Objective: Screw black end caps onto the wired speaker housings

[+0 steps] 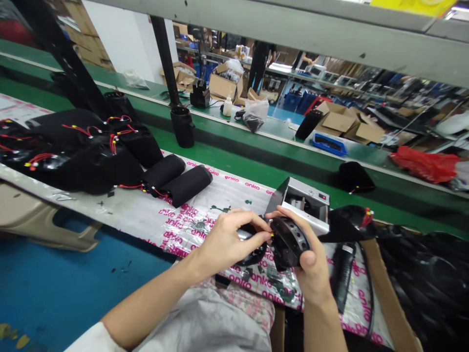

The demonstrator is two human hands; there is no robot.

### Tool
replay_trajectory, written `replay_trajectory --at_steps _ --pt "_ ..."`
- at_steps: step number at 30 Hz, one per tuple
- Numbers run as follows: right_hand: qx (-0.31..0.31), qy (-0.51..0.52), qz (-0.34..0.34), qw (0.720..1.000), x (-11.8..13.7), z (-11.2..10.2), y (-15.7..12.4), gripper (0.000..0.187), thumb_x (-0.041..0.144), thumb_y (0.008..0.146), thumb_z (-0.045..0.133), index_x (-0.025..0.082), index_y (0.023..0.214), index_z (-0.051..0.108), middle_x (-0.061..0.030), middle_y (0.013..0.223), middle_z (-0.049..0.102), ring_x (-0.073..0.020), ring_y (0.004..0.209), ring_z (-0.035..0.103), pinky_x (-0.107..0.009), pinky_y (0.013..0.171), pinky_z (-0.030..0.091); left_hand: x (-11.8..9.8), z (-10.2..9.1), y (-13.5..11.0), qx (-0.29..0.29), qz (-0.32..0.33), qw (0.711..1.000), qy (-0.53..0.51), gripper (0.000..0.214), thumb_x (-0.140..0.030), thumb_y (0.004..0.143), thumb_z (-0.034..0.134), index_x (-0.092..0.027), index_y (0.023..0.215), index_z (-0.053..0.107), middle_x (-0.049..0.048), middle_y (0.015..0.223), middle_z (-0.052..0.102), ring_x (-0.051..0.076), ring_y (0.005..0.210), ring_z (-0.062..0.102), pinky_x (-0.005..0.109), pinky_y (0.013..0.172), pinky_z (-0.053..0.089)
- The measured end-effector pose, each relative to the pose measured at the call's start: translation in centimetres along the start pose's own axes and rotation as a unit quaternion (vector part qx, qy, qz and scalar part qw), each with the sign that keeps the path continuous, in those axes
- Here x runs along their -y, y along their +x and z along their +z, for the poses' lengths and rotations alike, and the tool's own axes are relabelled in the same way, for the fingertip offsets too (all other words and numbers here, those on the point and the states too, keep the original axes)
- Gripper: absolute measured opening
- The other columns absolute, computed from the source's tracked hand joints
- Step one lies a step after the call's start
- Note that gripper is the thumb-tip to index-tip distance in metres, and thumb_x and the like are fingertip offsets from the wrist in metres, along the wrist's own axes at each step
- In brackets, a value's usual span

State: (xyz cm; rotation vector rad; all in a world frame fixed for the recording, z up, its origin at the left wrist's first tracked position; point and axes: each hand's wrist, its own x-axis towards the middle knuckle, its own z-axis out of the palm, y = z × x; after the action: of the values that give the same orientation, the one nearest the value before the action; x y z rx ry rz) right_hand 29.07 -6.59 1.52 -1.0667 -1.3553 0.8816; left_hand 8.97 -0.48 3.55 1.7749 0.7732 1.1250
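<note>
Above the near edge of the worktop [124, 212], the right hand [318, 266] grips a black housing [287, 244], apparently steadying it, while the left hand [227, 238] pinches a small yellow piece [272, 235] beside it. Black sleeves [190, 186] lie toward the left end, wires [41, 158] exposed, probably for easy reach.

You get bright, even indoor light around the metal box [308, 189]. Just in front of it, the black casing [287, 244] in your right hand [314, 266] carries a soft gloss. Left of the box, your plastic sheet [141, 222] flashes small white glints; right of it, the black heap [428, 274] looks dim, with faint sheen. Behind it, the cartons [334, 120] soften with blur.
</note>
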Motion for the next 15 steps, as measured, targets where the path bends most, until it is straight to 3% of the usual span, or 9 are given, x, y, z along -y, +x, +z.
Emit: replay_trajectory --at_steps 4,8,11,15 --pt "0.045 -0.047 0.008 0.998 0.6 -1.1 0.4 0.076 0.089 0.095 0.059 0.034 0.146 0.071 -0.0036 0.139 0.076 -0.0279 0.127 0.072 -0.034 0.112 0.057 -0.2 0.3 -0.1 0.001 -0.028 0.999 -0.019 0.01 -0.015 0.094 0.083 -0.02 0.09 0.076 -0.0031 0.088 0.083 0.015 0.082 0.078 0.026 0.083 0.057" --pt "0.052 -0.113 0.011 0.992 1.6 -1.0 0.3 0.07 0.087 0.102 0.048 0.037 0.147 0.068 -0.0021 0.145 0.073 -0.0273 0.134 0.07 -0.033 0.116 0.054 -0.1 0.4 -0.1 0.005 -0.012 1.0 -0.006 0.008 -0.015 0.095 0.083 -0.02 0.094 0.077 -0.0015 0.093 0.082 0.015 0.087 0.078 0.026 0.087 0.057" --pt "0.096 -0.172 0.014 0.98 3.0 -1.0 -0.1 0.063 0.072 0.104 0.061 0.042 0.159 0.055 -0.0004 0.16 0.062 -0.0293 0.149 0.06 -0.037 0.122 0.053 0.2 -0.3 0.0 0.022 0.016 1.0 -0.002 0.009 -0.012 0.096 0.08 -0.02 0.097 0.079 0.0025 0.107 0.081 0.018 0.103 0.078 0.029 0.098 0.057" --pt "0.156 -0.223 0.048 0.961 4.4 -0.3 -0.8 0.088 0.039 0.094 0.081 0.049 0.169 0.037 -0.0005 0.175 0.044 -0.0305 0.15 0.06 -0.036 0.102 0.068 1.1 -1.4 -0.6 0.063 -0.004 0.998 -0.02 0.013 -0.012 0.098 0.075 -0.023 0.1 0.082 0.0061 0.131 0.077 0.024 0.127 0.074 0.036 0.115 0.053"
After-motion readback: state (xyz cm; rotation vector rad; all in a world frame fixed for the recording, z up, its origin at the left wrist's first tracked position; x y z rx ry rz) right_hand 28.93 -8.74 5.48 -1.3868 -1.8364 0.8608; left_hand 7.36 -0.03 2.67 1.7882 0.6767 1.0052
